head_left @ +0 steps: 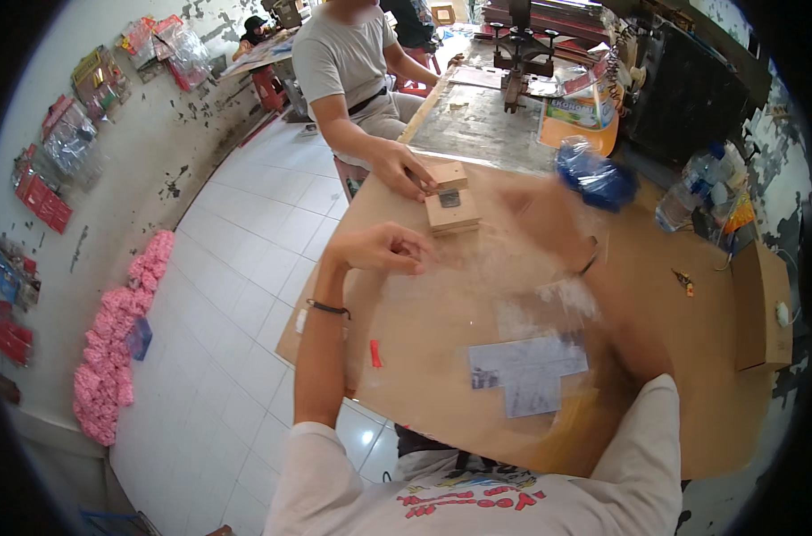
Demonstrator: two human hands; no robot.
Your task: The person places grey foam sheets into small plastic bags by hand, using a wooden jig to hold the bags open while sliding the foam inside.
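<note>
My left hand (383, 247) hovers above the near left part of the brown board tabletop (415, 393). Its fingers are loosely curled, with a gap to the thumb, and nothing shows in them. My right hand (544, 219) is smeared by motion over the far middle of the board, so its fingers cannot be made out. Between and beyond my hands sits a small stack of light wooden blocks (455, 219) with a dark square piece (449, 198) on top. A co-worker's hand (401, 170) touches the left side of this stack.
A T-shaped grey printed sheet (531, 371) and a red scrap (375, 353) lie near me. To the right are a blue plastic-wrapped bundle (595, 176), a water bottle (689, 192) and a cardboard box (763, 308). A press (517, 62) stands beyond; pink bundles (111, 348) line the left wall.
</note>
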